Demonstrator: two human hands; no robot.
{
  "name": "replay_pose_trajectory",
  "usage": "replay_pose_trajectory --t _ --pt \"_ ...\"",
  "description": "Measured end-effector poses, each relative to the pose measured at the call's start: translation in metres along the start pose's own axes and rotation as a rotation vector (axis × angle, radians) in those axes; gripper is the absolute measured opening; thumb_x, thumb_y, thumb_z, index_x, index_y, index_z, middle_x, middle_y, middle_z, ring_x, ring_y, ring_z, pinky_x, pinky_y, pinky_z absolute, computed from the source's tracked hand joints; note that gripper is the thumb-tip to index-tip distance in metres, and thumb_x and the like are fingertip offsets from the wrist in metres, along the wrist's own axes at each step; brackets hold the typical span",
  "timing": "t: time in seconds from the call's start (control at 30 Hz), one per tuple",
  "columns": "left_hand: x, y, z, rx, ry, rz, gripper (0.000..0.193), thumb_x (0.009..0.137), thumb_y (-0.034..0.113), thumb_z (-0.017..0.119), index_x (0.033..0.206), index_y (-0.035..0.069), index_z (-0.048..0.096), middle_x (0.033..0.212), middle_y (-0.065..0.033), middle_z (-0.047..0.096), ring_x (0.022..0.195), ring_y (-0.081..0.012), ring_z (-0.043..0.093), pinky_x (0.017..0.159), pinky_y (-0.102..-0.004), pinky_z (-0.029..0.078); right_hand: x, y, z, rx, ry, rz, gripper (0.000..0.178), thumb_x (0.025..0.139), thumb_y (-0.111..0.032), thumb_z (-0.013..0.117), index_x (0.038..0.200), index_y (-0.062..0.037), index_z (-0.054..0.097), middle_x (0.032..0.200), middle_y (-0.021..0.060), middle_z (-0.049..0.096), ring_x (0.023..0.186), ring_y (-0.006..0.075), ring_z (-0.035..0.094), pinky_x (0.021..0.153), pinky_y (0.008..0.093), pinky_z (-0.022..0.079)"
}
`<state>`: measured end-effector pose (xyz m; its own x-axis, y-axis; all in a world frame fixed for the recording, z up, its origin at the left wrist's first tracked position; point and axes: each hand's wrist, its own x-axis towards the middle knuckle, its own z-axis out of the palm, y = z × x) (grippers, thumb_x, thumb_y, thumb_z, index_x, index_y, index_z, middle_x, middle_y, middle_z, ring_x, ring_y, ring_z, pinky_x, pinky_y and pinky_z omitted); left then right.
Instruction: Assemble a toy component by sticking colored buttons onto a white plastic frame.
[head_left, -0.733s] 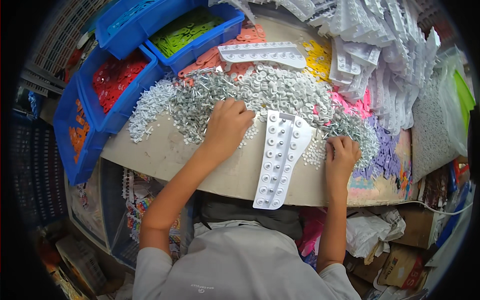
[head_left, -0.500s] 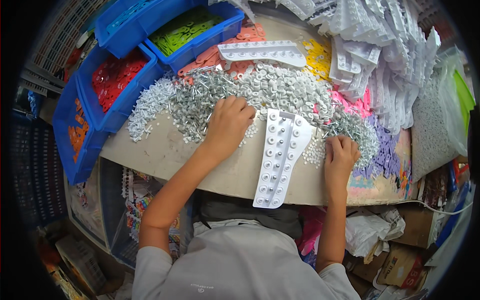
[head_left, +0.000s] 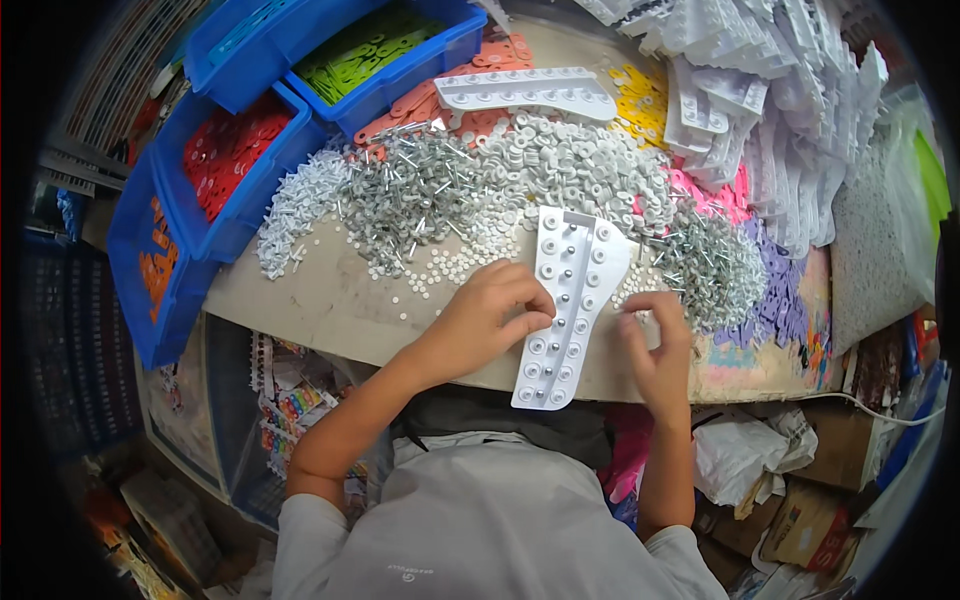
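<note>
A white plastic tray (head_left: 575, 330), with two rows of round sockets along its sides and metal pins down its middle groove, lies upright along the table's near part. White rings sit in the sockets. Beside its left edge is my left hand (head_left: 490, 318), closed with thumb and finger drawn together at the tray. Right of the tray my right hand (head_left: 660, 350) hovers with curled fingers and thumb tip near the fingertips. Whatever small thing either hand may pinch cannot be made out. Behind the tray lie heaps of white rings (head_left: 590, 165) and metal pins (head_left: 405, 200).
A second white tray (head_left: 525, 90) lies behind the heaps. Blue bins (head_left: 270, 155) with red, green and orange pieces stand at left. Stacked white trays (head_left: 735, 100) fill the far right, near a clear bag (head_left: 875, 220). Purple pieces (head_left: 780, 290) lie at right.
My left hand has come from the metal pins down to the tray's left edge. My right hand has left the small right heap and moved nearer the tray.
</note>
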<state>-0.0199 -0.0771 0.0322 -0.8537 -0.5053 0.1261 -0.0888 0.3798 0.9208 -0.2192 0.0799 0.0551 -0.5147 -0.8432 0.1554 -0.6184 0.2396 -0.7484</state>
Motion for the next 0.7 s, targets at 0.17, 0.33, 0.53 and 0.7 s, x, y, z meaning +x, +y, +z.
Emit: replay_pose_trajectory --t 0.17,0.33,0.53,0.7 --pt "-0.008 -0.01 0.015 0.081 0.064 0.014 0.009 0.083 0.009 0.074 0.09 0.005 0.07 0.084 -0.0047 0.062 0.085 -0.0225 0.058 0.08 -0.0346 0.044 -0.006 -0.013 0.015 0.007 -0.204 -0.122 0.007 0.083 -0.003 0.068 0.089 -0.0014 0.067 0.088 0.0101 0.065 0.091 0.0283 0.059 0.085 0.0378 0.044" --pt "-0.009 -0.005 0.023 0.164 0.152 0.024 0.01 0.082 0.01 0.076 0.089 0.007 0.07 0.081 -0.0032 0.062 0.078 -0.022 0.057 0.076 -0.0346 0.043 -0.008 -0.013 0.024 -0.01 -0.176 -0.103 0.006 0.083 0.0 0.067 0.089 0.0004 0.065 0.088 0.0109 0.065 0.088 0.0268 0.06 0.082 0.0352 0.046" --pt "-0.017 -0.014 0.025 0.314 0.255 0.221 0.01 0.08 0.01 0.078 0.086 0.008 0.07 0.08 -0.0021 0.062 0.077 -0.0205 0.057 0.075 -0.0338 0.041 -0.015 -0.013 0.032 0.126 -0.135 0.061 0.009 0.086 0.001 0.065 0.094 0.0018 0.063 0.085 0.0126 0.061 0.083 0.0252 0.061 0.075 0.0332 0.049" --pt "-0.013 -0.017 0.025 0.089 0.191 0.061 0.01 0.079 0.01 0.078 0.086 0.009 0.07 0.081 -0.0013 0.061 0.079 -0.0198 0.057 0.079 -0.0345 0.039 -0.027 0.001 0.042 -0.033 -0.008 -0.188 0.013 0.084 0.006 0.068 0.096 0.0014 0.064 0.09 0.0123 0.06 0.082 0.0261 0.061 0.073 0.0342 0.05"
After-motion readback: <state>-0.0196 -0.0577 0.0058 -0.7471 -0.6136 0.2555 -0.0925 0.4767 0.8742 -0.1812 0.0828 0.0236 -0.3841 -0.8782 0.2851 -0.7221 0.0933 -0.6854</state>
